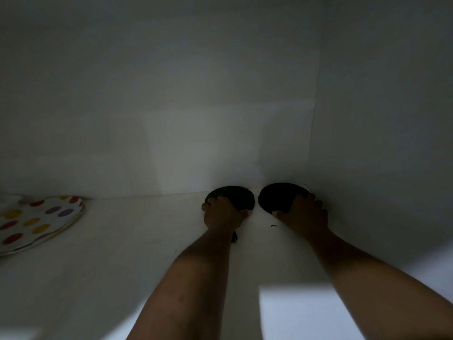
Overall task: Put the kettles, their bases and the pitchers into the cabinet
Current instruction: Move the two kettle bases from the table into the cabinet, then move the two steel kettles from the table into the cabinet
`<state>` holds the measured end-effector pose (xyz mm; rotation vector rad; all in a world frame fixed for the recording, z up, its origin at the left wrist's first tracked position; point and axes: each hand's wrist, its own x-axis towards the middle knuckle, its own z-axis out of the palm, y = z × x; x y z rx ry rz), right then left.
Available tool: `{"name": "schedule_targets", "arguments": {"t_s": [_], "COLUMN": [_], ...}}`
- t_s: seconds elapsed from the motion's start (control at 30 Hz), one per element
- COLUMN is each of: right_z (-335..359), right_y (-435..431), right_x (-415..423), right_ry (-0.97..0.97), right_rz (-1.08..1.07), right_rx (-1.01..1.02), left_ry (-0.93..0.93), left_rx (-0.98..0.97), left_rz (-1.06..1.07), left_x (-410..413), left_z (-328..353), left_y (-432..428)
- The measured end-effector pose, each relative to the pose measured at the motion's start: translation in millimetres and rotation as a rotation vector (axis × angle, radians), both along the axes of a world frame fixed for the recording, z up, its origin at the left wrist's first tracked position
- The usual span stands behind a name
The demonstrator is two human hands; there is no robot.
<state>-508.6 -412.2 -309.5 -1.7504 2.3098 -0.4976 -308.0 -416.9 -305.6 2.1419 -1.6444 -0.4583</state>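
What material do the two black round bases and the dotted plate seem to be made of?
The two black round bases, left and right: probably matte plastic, dark with no shine, though the light is dim. The white plate with coloured dots: thin raised rim, printed dots; paper or melamine, unclear.

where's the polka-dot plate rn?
Head view, far left on the cabinet shelf: the polka-dot plate lies near the back wall, well left of both hands.

One head view — close, looking forward and down into the cabinet (171, 229) interior.
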Motion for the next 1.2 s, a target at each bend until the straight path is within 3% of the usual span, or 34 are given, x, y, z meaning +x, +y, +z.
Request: {"name": "schedule_targets", "arguments": {"t_s": [0.3, 0.57, 0.8, 0.97, 1.2], "right_z": [9.7, 34.5, 64.2, 61.8, 35.3], "right_y": [4.9, 46.4, 151.6, 277.9, 432.9], "right_x": [2.4, 54.7, 166.2, 249.6, 383.5], "right_ry": [0.033, -0.003, -0.033, -0.236, -0.29], "right_rz": [0.017, 0.29, 0.486, 0.597, 0.91], "right_rx": [0.02, -0.105, -0.222, -0.408, -0.328], "left_ry": [0.018, -0.029, 0.13, 0.213, 0.199], "left_rx": [0.042, -0.088, -0.143, -0.104, -0.037], "left_rz": [-0.025, -0.219, 0.007, 0.073, 0.336], "left_x": [13.2, 61.8, 151.4, 223.4, 340.4], "left_z": [8.6, 45.6, 56.4, 39.1, 8.0], "left_y": [5.0, 75.8, 222.5, 364.5, 566.5]}}
